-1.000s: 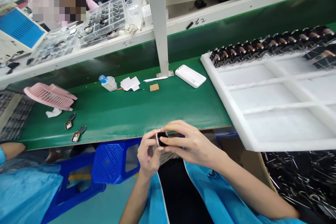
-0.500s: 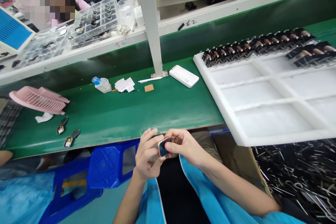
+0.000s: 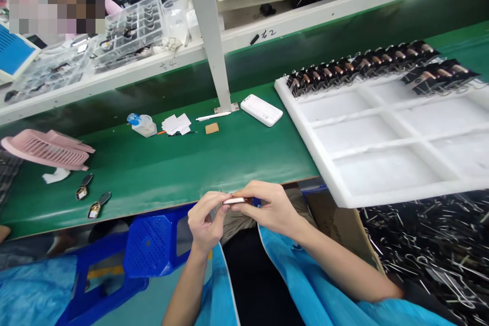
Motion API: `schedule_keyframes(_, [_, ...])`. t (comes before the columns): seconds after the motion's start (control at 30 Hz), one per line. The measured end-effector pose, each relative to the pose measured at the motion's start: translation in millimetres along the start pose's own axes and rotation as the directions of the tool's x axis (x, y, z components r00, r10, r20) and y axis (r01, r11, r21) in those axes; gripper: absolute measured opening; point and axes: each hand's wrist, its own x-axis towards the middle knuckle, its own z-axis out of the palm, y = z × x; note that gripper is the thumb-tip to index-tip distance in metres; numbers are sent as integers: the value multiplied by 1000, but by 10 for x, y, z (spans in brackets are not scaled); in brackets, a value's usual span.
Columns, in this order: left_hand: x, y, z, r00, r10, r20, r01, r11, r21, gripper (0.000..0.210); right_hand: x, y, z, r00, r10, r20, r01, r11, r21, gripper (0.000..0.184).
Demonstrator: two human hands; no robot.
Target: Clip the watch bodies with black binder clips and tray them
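We see a small watch-like case [image 3: 234,201] turned edge-on, its pale, smooth rim facing us where half a second earlier its dark, glossy face showed. It is held just off the front edge of the green, sheeny bench [image 3: 171,173], the left hand [image 3: 206,219] pinching one end between thumb and fingers, the right hand [image 3: 273,209] pinching the other. At right, we see black metal binder clips [image 3: 332,71] lining a matte white, gridded foam tray [image 3: 311,142].

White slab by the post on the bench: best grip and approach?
I'd pinch the white slab mid-length across its long edges, from above on the near side: it lies flat, longer than wide, with the post by its far-left end and the white tray to its right.
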Motion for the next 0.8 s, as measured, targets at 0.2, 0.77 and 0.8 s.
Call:
schedule_keyframes(0.2, [-22, 5, 40, 1000, -2, -29, 3, 1000, 31, 17, -8, -8, -24, 1000, -12, 12, 13, 996, -84, 21])
schedule_keyframes(0.77, [-22, -166, 814, 828, -470, 305, 551, 781, -294, 22, -1303, 181, -1440, 615, 305, -727, -768, 439, -466, 32])
schedule_keyframes(0.8, [3, -194, 821, 811, -498, 307, 582, 744, -329, 22, -1443, 235, -1729, 531, 340, -776, -844, 300, -445, 35])
